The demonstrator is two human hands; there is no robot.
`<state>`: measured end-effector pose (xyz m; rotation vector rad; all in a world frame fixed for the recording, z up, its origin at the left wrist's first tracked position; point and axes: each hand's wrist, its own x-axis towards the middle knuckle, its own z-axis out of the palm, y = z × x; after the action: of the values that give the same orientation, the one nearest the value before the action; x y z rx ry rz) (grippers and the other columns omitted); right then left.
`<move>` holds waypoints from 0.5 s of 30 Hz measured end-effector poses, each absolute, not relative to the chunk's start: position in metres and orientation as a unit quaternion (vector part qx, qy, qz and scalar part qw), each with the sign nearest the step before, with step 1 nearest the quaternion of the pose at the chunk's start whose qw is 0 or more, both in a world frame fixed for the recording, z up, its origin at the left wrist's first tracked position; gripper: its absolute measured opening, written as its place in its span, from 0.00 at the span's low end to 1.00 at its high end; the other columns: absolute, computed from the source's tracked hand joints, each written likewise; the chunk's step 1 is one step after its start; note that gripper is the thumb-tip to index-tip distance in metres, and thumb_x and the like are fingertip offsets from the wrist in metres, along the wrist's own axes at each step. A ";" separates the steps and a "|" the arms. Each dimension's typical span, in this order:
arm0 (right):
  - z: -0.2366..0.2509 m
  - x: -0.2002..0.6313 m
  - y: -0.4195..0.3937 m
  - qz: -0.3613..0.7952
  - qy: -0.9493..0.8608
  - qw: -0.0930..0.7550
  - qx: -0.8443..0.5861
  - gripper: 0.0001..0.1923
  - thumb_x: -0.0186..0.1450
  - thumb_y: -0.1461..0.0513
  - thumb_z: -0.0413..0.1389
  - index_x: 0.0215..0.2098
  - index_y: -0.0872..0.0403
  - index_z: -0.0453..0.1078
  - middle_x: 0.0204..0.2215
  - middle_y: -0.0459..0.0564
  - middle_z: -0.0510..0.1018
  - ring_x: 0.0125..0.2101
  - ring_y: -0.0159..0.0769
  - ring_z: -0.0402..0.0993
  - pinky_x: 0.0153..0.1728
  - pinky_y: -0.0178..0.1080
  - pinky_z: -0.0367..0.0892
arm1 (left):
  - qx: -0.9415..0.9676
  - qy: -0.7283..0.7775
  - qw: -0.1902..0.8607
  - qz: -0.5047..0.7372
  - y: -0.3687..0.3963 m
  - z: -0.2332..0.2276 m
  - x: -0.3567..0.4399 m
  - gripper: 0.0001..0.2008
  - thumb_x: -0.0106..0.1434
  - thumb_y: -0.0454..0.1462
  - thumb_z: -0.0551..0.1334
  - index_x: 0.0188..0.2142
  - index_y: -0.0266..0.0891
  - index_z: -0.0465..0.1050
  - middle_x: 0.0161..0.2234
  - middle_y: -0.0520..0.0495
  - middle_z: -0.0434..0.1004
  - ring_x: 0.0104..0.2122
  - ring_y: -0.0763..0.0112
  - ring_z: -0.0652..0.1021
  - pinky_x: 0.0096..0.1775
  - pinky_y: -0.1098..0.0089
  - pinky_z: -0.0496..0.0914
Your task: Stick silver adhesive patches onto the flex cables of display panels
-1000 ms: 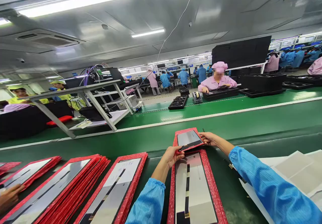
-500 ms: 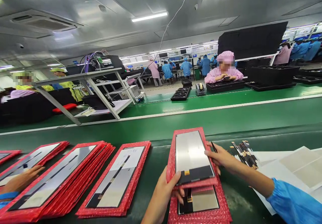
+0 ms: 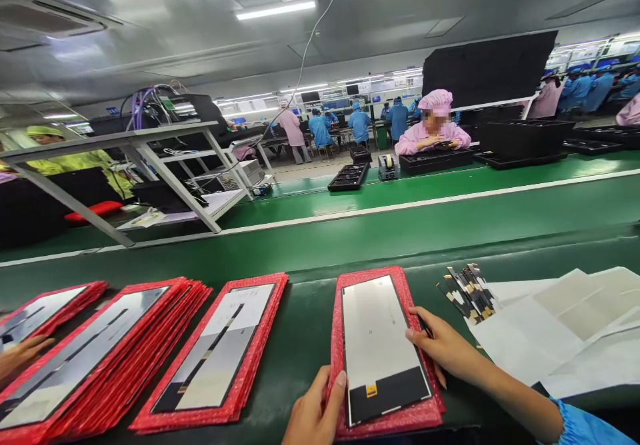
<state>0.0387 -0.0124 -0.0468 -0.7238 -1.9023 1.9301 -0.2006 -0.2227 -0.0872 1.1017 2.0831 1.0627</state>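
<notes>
Four stacks of red trays, two hands, one bundle of strips.
</notes>
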 end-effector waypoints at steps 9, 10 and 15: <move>-0.027 0.054 -0.011 0.554 -0.756 0.092 -0.337 0.21 0.68 0.54 0.56 0.58 0.35 0.63 0.16 0.31 0.74 0.06 0.28 0.73 0.05 0.25 0.60 | 0.426 0.815 0.189 0.344 -0.221 -0.106 -0.212 0.17 0.55 0.60 0.54 0.27 0.56 0.71 0.17 0.55 0.76 0.18 0.63 0.80 0.23 0.70 0.72; -0.026 0.054 -0.013 0.556 -0.755 0.085 -0.336 0.22 0.68 0.54 0.55 0.60 0.36 0.62 0.16 0.32 0.74 0.07 0.29 0.74 0.06 0.26 0.61 | 0.419 0.816 0.191 0.350 -0.221 -0.106 -0.211 0.17 0.56 0.60 0.54 0.28 0.57 0.71 0.17 0.55 0.76 0.18 0.63 0.80 0.23 0.70 0.72; -0.024 0.060 -0.006 0.451 -0.813 0.054 -0.364 0.20 0.70 0.50 0.52 0.59 0.39 0.63 0.21 0.35 0.80 0.12 0.32 0.77 0.13 0.30 0.66 | 0.383 0.828 0.198 0.357 -0.221 -0.102 -0.208 0.17 0.54 0.61 0.54 0.29 0.58 0.72 0.15 0.53 0.76 0.17 0.63 0.78 0.22 0.70 0.71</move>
<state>0.0595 -0.0064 -0.0245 -1.1069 -2.4698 1.3694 -0.2083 -0.2212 -0.1016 1.0717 2.3184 1.0001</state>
